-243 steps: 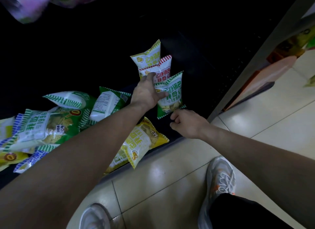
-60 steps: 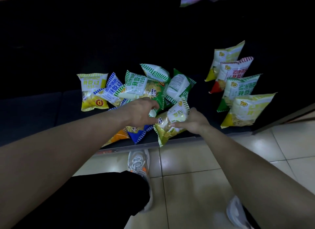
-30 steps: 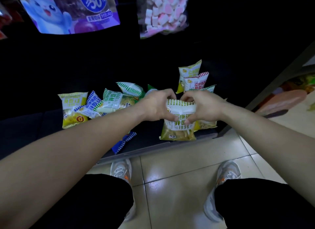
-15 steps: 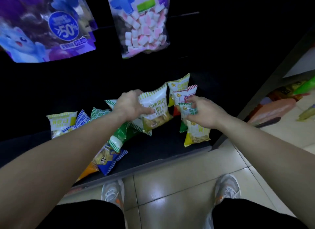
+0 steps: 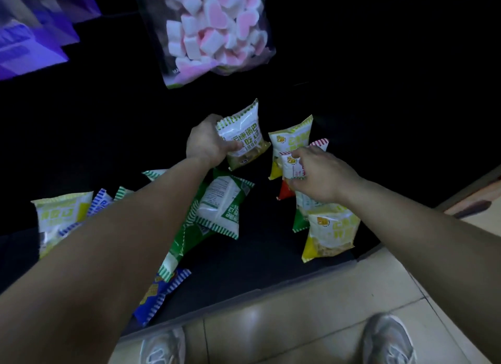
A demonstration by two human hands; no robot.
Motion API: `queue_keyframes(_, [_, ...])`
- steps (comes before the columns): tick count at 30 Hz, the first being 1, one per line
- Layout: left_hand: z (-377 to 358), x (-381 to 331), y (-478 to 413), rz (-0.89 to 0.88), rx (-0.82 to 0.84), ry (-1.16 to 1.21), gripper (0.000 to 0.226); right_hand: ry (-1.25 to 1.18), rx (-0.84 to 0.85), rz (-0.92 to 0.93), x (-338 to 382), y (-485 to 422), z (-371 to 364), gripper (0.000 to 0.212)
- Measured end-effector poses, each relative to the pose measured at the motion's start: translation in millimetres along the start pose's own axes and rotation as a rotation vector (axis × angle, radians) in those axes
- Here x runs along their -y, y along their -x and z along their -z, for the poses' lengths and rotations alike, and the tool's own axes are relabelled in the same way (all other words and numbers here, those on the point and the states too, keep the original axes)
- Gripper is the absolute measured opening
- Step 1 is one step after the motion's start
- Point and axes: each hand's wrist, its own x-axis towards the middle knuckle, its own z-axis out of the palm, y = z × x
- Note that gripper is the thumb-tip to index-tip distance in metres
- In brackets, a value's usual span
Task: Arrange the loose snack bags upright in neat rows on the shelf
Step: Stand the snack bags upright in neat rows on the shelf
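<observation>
Toppling is the main risk judged here: the standing row [image 5: 311, 184] at the right of the shelf [image 5: 244, 260] is made of light, puffy bags leaning one on another, and a nudge from either forearm, or a bag set down too hard beside it, could be enough to knock it flat. The loose pile [image 5: 214, 209] of green, blue and yellow bags at centre and left is crossed by the left forearm, so a bag near the front edge could be dragged off onto the tiled floor [image 5: 298, 323]. The green-striped bag [image 5: 242, 138] is held upright above the back of the shelf by the left hand [image 5: 207, 144], whose fingers are wrapped round its side; it is judged likely to slump if released without support. The right hand [image 5: 317, 174] is closed on the red-striped bag [image 5: 295, 163] in the row, pinching its top edge. The shelf surface is dark, flat and low, at floor level, with shoes [image 5: 387, 339] visible just in front of it. The surroundings are dim; a marshmallow bag [image 5: 214, 30] hangs above.
</observation>
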Motion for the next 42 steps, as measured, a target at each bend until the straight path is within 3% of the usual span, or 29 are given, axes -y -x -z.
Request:
queue_keyframes(5, [-43, 17, -19, -0.105, 0.012, -0.109, 0.082, -0.03, -0.01, 0.02, -4, -26, -13, 0.068])
queue_keyframes(10, [-67, 28, -39, -0.093, 0.067, -0.24, 0.079, -0.072, -0.012, 0.023, -4, -38, -31, 0.065])
queue_keyframes(23, [-77, 45, -49, -0.173, 0.253, -0.234, 0.085, -0.049, -0.01, -0.001, 0, -37, -44, 0.058])
queue_keyframes(30, [-86, 43, -31, -0.12, 0.08, -0.194, 0.072, -0.023, -0.027, 0.013, 6, -31, -47, 0.055])
queue_keyframes(37, [-73, 52, -26, -0.022, 0.065, -0.108, 0.078, -0.008, -0.021, 0.0, 8, -27, -48, 0.051])
queue_keyframes(42, [-86, 45, -13, -0.017, -0.033, -0.041, 0.08, 0.056, -0.056, -0.039, 19, -24, -53, 0.047])
